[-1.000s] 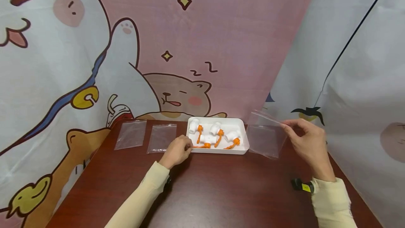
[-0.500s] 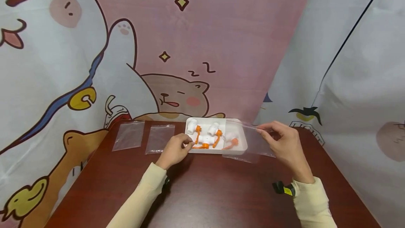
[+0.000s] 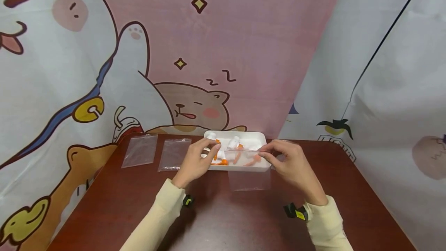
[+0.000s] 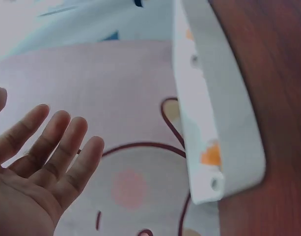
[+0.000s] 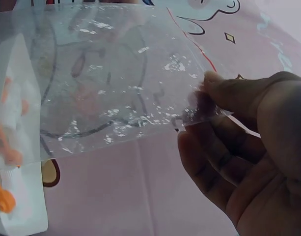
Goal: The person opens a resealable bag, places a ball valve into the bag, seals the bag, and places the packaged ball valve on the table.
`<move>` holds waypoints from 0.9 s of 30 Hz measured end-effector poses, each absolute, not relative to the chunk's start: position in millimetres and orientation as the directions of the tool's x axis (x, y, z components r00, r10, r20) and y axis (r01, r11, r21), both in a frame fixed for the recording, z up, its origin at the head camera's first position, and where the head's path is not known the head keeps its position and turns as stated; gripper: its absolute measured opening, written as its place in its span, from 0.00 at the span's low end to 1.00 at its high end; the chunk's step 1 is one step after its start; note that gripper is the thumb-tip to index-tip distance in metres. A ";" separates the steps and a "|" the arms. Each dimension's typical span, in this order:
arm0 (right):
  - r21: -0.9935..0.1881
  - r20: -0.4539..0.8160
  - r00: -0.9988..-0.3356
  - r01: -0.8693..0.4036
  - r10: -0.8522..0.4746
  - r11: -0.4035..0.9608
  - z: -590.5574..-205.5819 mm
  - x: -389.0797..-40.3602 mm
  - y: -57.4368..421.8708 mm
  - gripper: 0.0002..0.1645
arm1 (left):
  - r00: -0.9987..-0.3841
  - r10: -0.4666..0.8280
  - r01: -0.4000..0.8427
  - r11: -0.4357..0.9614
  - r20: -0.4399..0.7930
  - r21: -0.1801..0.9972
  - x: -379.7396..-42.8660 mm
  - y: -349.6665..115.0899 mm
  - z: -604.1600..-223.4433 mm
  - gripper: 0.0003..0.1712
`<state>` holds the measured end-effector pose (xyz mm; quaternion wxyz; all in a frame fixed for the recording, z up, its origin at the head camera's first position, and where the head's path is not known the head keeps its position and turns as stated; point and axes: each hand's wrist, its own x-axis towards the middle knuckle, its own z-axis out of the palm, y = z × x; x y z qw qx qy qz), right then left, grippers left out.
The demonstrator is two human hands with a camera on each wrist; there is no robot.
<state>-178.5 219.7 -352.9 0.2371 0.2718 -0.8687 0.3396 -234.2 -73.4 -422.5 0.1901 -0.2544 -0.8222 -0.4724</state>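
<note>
My right hand pinches a clear zip bag by its top corner, between thumb and fingertips. The bag hangs in front of the white tray, and part of the tray shows through it. My left hand is just left of the bag's other top corner, at the tray's left end. In the left wrist view its fingers are loosely bent and apart, with nothing between them. Several white plastic valves with orange handles lie in the tray, some seen through the bag.
Two flat clear bags, the far-left bag and the nearer bag, lie left of the tray on the dark wooden table. A cartoon-printed cloth hangs behind the table's far edge.
My right hand has carried the bag leftward from beside the tray to in front of it. My left hand has lifted slightly and shifted right, toward the bag's free corner.
</note>
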 end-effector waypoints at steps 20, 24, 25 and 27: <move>-0.480 0.487 -0.759 -0.647 -0.433 0.593 -359.4 -180.7 201.7 0.07 | -0.678 0.424 0.733 0.340 0.600 0.589 -195.7 -48.9 -388.0 0.02; -0.490 0.475 -0.766 -0.640 -0.434 0.593 -359.7 -181.9 201.2 0.06 | -0.681 0.454 0.731 0.369 0.574 0.575 -193.5 -50.5 -387.2 0.02; -0.492 0.473 -0.767 -0.638 -0.434 0.592 -359.9 -182.4 201.3 0.07 | -0.689 0.459 0.722 0.376 0.560 0.580 -192.9 -50.6 -387.1 0.02; -0.495 0.473 -0.766 -0.640 -0.436 0.588 -360.5 -183.4 201.4 0.07 | -0.709 0.467 0.701 0.387 0.528 0.599 -191.8 -50.3 -387.5 0.02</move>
